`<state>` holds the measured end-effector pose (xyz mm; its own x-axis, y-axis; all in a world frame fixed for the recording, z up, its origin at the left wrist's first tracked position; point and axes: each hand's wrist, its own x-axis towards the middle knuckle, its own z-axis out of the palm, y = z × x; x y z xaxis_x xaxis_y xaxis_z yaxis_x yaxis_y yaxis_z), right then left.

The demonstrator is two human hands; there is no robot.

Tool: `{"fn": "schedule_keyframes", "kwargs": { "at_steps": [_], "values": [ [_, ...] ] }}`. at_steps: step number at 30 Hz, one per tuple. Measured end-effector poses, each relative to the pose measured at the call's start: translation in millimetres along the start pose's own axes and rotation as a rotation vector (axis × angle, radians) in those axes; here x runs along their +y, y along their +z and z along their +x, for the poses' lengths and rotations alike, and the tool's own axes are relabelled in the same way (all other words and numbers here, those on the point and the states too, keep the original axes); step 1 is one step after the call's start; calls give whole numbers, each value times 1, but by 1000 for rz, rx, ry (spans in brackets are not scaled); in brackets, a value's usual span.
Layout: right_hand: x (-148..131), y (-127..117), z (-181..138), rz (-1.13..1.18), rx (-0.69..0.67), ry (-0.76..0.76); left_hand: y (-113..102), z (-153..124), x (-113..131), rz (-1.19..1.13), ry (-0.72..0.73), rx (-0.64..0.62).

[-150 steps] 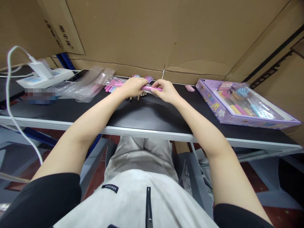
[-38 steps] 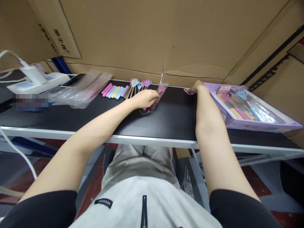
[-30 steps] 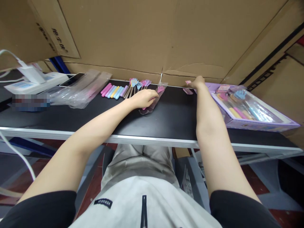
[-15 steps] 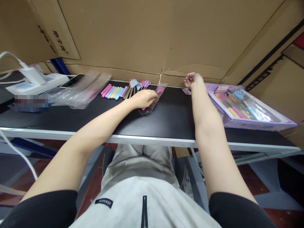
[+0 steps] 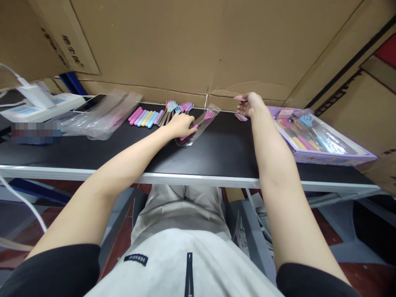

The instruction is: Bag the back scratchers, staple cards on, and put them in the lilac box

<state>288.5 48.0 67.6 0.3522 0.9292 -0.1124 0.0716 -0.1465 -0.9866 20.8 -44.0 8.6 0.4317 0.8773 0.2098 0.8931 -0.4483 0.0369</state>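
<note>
My left hand rests over a pink back scratcher in a clear plastic sleeve, which lies slanted on the black table. The thumb touches its pink handle, and the curled fingers are partly hidden. At the back of the table my right hand pinches a small pink card. Below it another small pink card lies on the tabletop. Left of my left hand are several loose scratchers with claw-shaped heads and a row of coloured handles.
Clear plastic bags lie at the left, near a white power strip with a plugged-in charger. A purple box with a transparent window and more scratchers inside stands at the right. Cardboard rises behind the table.
My left hand has shifted slightly left, uncovering more of the pink scratcher. My right hand has turned, and the pink card in it now sticks out to the left. The view has moved a little.
</note>
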Motion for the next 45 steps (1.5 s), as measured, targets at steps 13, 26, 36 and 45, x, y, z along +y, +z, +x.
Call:
{"fn": "schedule_keyframes", "kwargs": {
  "at_steps": [13, 26, 36, 45],
  "values": [
    [42, 18, -31, -372, -29, -304, 2, 5, -25, -387, 47, -53],
    [61, 20, -8, -606, 55, -470, -25, 1, -38, -475, 87, -4],
    [48, 26, -22, 23, -176, -93, -38, -2, -53, -428, 56, 74],
    [43, 21, -30, -20, -84, -78, -33, 2, -71, -361, 8, -40]
  ]
}}
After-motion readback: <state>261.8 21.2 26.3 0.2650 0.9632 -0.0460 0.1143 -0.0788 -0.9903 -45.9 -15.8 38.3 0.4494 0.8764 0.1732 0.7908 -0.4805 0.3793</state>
